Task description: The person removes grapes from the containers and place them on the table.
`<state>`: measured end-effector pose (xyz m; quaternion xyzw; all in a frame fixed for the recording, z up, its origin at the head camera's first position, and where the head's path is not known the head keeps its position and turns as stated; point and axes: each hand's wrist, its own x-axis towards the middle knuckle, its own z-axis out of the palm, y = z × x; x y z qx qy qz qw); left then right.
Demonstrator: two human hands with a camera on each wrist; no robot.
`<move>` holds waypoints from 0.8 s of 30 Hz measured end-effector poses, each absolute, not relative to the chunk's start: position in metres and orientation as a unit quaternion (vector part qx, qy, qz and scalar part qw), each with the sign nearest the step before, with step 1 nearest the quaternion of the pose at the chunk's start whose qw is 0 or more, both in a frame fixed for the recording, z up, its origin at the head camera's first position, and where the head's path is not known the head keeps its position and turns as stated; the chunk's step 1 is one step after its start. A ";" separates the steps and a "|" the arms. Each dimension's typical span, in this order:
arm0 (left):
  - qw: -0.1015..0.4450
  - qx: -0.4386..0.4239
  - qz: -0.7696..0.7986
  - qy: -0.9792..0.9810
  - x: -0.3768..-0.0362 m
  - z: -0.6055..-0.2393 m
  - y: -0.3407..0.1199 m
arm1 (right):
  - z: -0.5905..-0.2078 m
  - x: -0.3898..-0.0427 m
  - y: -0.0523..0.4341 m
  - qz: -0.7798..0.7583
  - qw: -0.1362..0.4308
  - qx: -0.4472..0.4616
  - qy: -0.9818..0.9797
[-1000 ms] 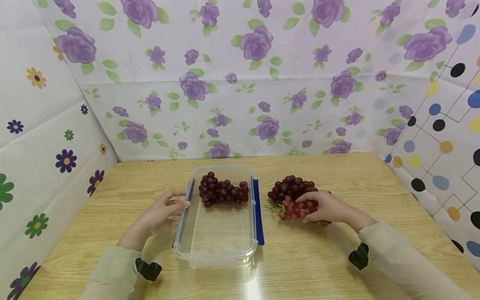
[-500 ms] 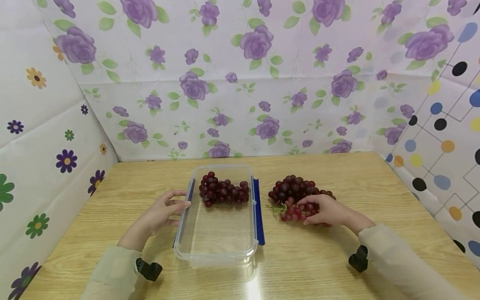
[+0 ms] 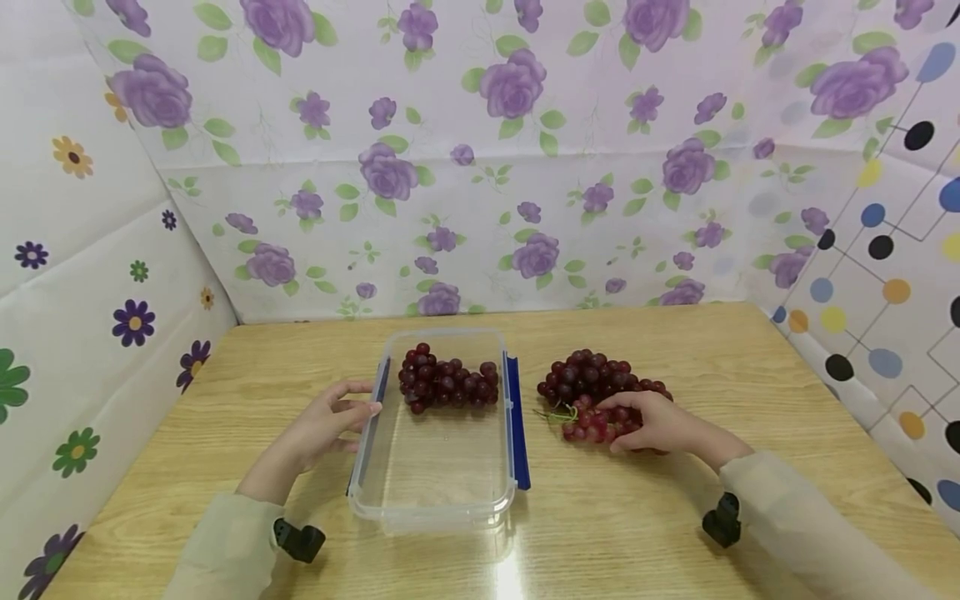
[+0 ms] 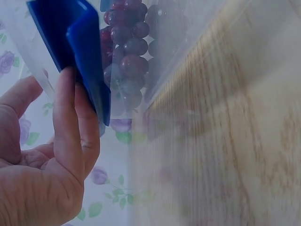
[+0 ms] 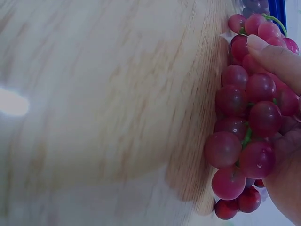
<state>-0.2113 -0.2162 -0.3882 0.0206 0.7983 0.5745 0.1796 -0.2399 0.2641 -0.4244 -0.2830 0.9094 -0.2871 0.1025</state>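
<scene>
**A:** quick look at this one. Right hand (image 3: 660,423) is curled over the lighter red grape bunch (image 3: 592,425) on the table, thumb on the near side, fingertips (image 5: 270,52) on top of the berries, so it's got a grip on it but the bunch sits on the wood, not lifted. A darker grape bunch (image 3: 588,375) lies just beyond the fingers, touching the one held.

**B:** and the left?

**A:** left hand (image 3: 330,421) is at the clear plastic container (image 3: 435,492), fingers (image 4: 70,117) loosely bent against the blue clip (image 4: 87,61) on its side wall, more steadying than clamping imo. Third grape bunch (image 3: 448,385) already sits inside, at the end far from the wrists.

**B:** what could go sideways?

**A:** my guess: grip is on the berries, not the green stem (image 3: 551,414), so a lift could pop a few loose & they'd roll. The two bunches touch, so stems may snag and drag the dark one along. Squeezing too hard = squashed grapes. Container is light too, a bump on the rim could slide it if the left fingers slack off.

**B:** surface/room?

**A:** wooden table (image 3: 637,533), pale grain, bit of glare near the front edge. Floral purple-rose sheet (image 3: 480,167) behind, flower print on the left, dots-and-lines print on the right.
</scene>
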 end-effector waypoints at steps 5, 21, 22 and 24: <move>0.173 0.023 0.570 0.803 -0.211 -0.389 -0.215 | -0.423 -0.238 0.266 -0.286 0.100 -0.279 0.911; 0.170 0.022 0.572 0.802 -0.210 -0.389 -0.215 | -0.413 -0.226 0.270 -0.303 0.087 -0.288 0.904; 0.170 0.021 0.572 0.802 -0.210 -0.389 -0.215 | -0.413 -0.226 0.271 -0.303 0.087 -0.287 0.905; 0.169 0.019 0.571 0.803 -0.209 -0.389 -0.215 | -0.413 -0.225 0.271 -0.305 0.085 -0.286 0.904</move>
